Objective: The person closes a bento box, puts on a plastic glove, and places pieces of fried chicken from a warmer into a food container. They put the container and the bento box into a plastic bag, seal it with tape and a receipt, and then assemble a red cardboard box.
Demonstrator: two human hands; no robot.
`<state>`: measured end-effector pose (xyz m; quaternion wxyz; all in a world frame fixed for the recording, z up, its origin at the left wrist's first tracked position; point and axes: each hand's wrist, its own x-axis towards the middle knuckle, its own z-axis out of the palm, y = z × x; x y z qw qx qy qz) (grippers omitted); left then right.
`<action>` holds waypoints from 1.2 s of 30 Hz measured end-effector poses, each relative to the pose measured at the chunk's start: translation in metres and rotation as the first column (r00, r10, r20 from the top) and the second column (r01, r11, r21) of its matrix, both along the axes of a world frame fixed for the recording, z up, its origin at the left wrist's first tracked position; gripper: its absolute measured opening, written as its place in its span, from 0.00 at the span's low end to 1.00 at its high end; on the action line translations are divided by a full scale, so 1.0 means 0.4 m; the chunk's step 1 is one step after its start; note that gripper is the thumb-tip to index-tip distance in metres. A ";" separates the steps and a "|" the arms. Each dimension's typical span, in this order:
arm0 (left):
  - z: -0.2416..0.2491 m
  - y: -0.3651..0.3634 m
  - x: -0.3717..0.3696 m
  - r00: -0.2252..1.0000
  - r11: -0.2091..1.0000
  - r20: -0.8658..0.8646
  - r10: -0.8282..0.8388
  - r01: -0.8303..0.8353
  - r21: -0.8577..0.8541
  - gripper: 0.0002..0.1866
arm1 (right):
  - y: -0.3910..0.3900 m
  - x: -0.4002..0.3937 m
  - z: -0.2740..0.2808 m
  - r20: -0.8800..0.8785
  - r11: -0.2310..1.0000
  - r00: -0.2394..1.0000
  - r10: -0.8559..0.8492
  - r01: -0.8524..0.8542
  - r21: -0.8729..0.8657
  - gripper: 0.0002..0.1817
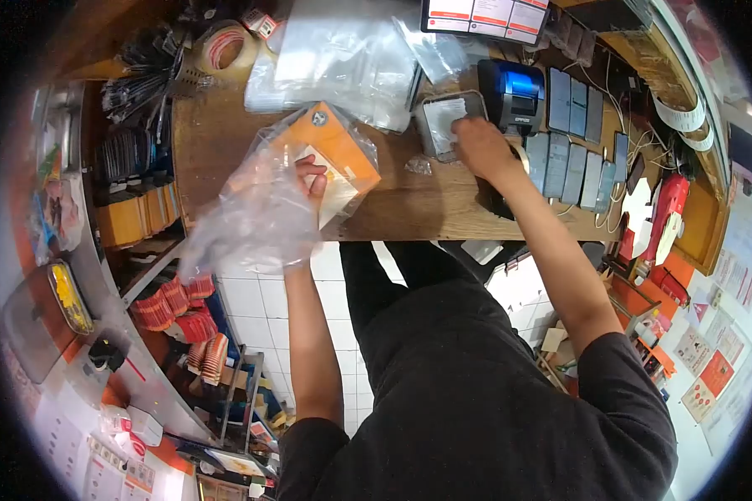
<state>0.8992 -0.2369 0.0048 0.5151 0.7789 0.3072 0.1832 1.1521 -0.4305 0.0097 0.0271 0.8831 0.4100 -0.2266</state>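
My left hand (311, 177) is closed on a crumpled clear plastic bag (255, 221), which hangs over my wrist and is blurred by motion. Beside those fingers lies an orange and cream flat packet (342, 154) in clear plastic, with a round dark mark near its top corner. My right hand (482, 149) reaches to the right edge of a small grey tray (429, 152) holding pale clear sachets. Its fingers are bent together and dip toward the sachets; what they pinch, if anything, is hidden. A small crinkled clear sachet (419, 166) sits on the wooden table between my hands.
A stack of clear plastic bags (334, 63) covers the back of the table (401, 213), with tape rolls (226, 50) at its left. Right of the tray stands a black and blue label printer (514, 96). Several phones (572, 163) with cables lie further right, below a tablet screen (486, 18).
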 end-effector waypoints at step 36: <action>0.074 0.004 -0.153 0.983 0.984 -0.102 -0.151 0.159 0.080 0.24 | 0.069 0.362 -0.067 -0.005 0.558 0.944 -0.331 0.200 0.806 0.10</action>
